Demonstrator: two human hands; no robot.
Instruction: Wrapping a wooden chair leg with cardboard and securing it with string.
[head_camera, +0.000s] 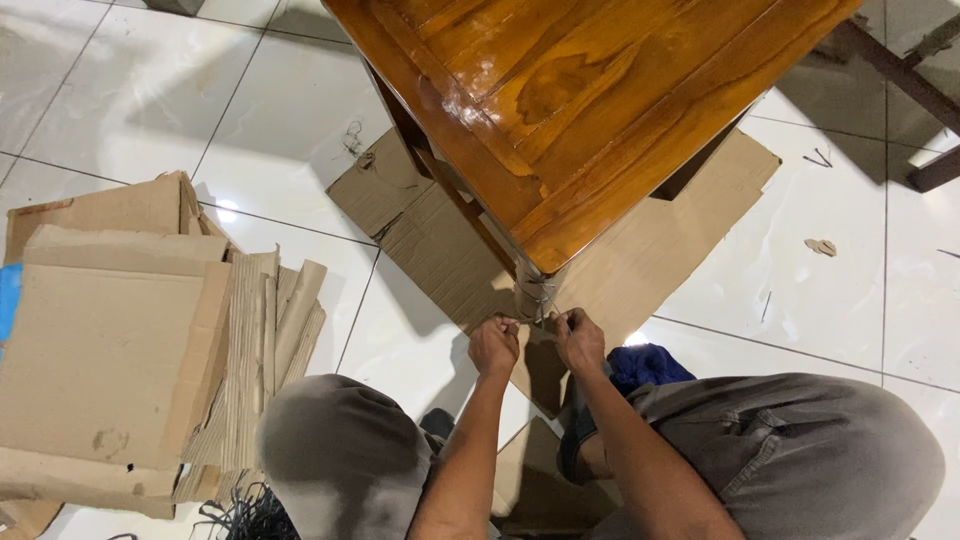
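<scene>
Underfoot, a white tiled floor (150, 90) carries everything here, largest first: a glossy brown wooden table (590, 100) seen from above, one corner pointing toward the person. Beneath it lies a flattened cardboard sheet (660, 250), likely spread to keep the legs off the tile. At the left, well apart from the table, sits a loose stack of cardboard pieces (110, 350), flat boards and corrugated strips piled together within reach. The person crouches at the table's near corner, grey-trousered knees (340, 450) spread to either side so both arms pass between them. A dark blue cloth (645, 365) lies on the floor just beside the right forearm. At the corner, the table leg (535, 290) wears a wrapping of cardboard bound with thin cord or wire; the exact material is too small to tell. The left hand (494, 345) and right hand (578, 338) meet at that leg, just below the tabletop corner, one on each side. Each grip is closed, fingers pinched together on the binding at the wrapping's lower edge, seemingly holding it taut against the leg. Small cardboard scraps (820, 246) and a few thin dark slivers dot the tiles at right.
</scene>
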